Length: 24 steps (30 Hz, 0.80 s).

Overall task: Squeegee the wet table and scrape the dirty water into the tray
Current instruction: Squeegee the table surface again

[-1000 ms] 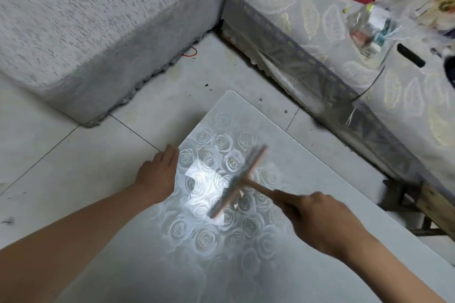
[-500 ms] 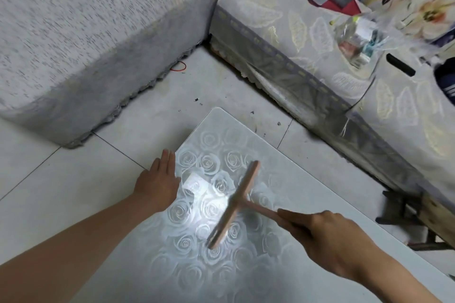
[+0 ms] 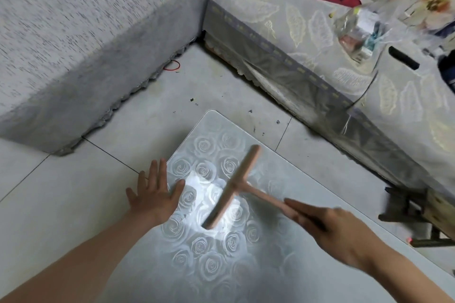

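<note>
Right hand (image 3: 344,233) grips the squeegee (image 3: 234,186) over the table (image 3: 307,179); left hand (image 3: 154,194) (fingers spread) rests at its edge.

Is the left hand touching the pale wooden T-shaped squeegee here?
Apart. The head view shows bare rose-patterned tabletop between the left hand and the wooden squeegee; the right hand grips its handle.

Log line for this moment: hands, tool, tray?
right hand: grips squeegee | squeegee: across table | left hand: flat at table edge | tray: not in view
</note>
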Available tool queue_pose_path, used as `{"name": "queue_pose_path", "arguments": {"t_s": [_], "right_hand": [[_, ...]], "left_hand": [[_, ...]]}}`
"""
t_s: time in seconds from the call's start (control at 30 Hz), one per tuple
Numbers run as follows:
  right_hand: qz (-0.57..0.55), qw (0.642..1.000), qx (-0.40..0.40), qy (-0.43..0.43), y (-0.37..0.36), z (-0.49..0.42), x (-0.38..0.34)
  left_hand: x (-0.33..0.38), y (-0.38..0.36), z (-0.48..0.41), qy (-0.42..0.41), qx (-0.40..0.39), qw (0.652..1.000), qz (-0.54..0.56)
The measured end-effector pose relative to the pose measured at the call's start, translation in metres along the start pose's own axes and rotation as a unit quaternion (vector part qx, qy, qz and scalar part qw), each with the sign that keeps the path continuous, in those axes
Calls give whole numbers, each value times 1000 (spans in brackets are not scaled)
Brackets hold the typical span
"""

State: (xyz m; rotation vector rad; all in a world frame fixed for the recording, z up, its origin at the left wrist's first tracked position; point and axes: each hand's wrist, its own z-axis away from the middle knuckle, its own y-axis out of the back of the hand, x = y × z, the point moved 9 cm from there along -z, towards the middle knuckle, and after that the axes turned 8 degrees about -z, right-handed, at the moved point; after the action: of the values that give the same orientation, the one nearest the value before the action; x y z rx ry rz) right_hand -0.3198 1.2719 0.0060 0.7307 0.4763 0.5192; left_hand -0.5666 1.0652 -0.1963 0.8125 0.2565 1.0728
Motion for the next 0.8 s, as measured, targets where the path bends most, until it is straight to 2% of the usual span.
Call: {"name": "queue_pose_path", "arguments": {"t_s": [0.07,0.13,0.27,0.33,0.43,0.5,0.6,0.7,0.8], "right_hand": [[47,998,23,-27,9,20,10],[113,992,48,-7,20,24,-1],[105,988,71,85,34,-22,-63],[98,989,65,87,31,-49,-76],[33,997,50,39,16,-51,-41],[-15,999,38,-21,-2,-20,4],[-77,987,70,-123,-14,42,60],[-44,979,110,-164,-11,79,75],[45,984,115,-129,-1,69,43]], "left_hand": [[0,1,0,2,-13,1000,-5],[1,3,0,5,-21,1000,-8],[4,1,1,11,-41,999,-17],[5,1,1,15,-49,999,-14],[4,3,1,14,-54,998,-8],[5,5,2,11,-46,999,-3],[5,6,4,8,-43,999,-8],[4,6,3,10,-37,999,-17],[4,6,1,13,-33,999,-25]]}}
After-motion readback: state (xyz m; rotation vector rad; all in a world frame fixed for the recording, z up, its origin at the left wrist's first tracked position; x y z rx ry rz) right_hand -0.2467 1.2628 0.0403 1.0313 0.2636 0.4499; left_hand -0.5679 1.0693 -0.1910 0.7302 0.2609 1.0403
